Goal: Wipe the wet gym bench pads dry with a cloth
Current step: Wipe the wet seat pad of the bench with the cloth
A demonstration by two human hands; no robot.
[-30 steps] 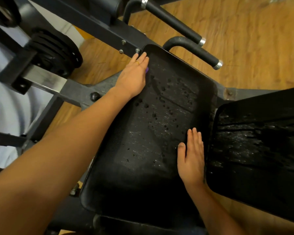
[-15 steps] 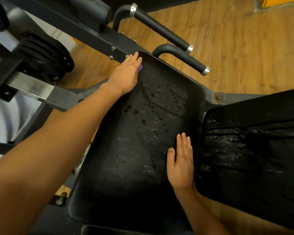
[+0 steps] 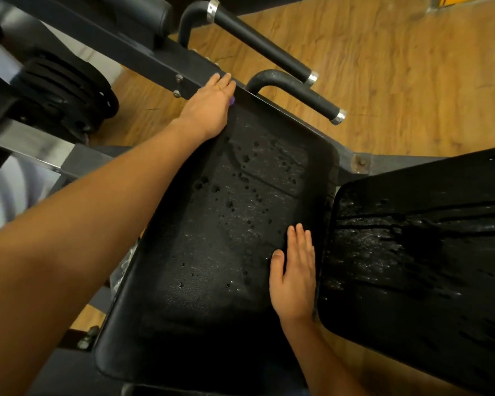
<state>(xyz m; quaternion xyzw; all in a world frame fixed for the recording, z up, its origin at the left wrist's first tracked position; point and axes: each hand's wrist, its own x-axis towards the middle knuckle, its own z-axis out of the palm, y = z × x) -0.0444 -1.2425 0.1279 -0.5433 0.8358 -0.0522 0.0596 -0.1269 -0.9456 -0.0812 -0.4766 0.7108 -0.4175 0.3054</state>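
Little has moved since a second ago: left hand [image 3: 209, 110] and right hand [image 3: 295, 275] sit on the same spots of the pad [image 3: 212, 267]. Only the view has swung, so the left fingertips now show just past the pad's far corner, at the beam [image 3: 143, 52].

Left hand lies flat, fingers straight and close together, palm down on the far left corner of the pad; a ring [image 3: 217, 87] shows on one finger. A purple scrap [image 3: 232, 100] peeks out from under its thumb side, touching the pad. Whether this is the cloth I cannot tell, as the hand hides nearly all of it.

Right hand lies flat too, fingers straight and together, thumb a little apart, palm down on the pad's right edge, nearer the person than the left hand.

Between the two hands the pad is black and pebbled, with drops [image 3: 240, 178] scattered thickest toward the left hand. Just right of the right hand, across a narrow gap, lies a second pad [image 3: 412, 267], also black, with wet streaks and glints over it.

Just beyond the left hand a bent handle [image 3: 297, 92] sticks out to the right, with a longer handle [image 3: 263, 44] past it. Left of the left hand hang black plates [image 3: 66, 92]. Wooden floor [image 3: 397, 81] shows beyond both hands
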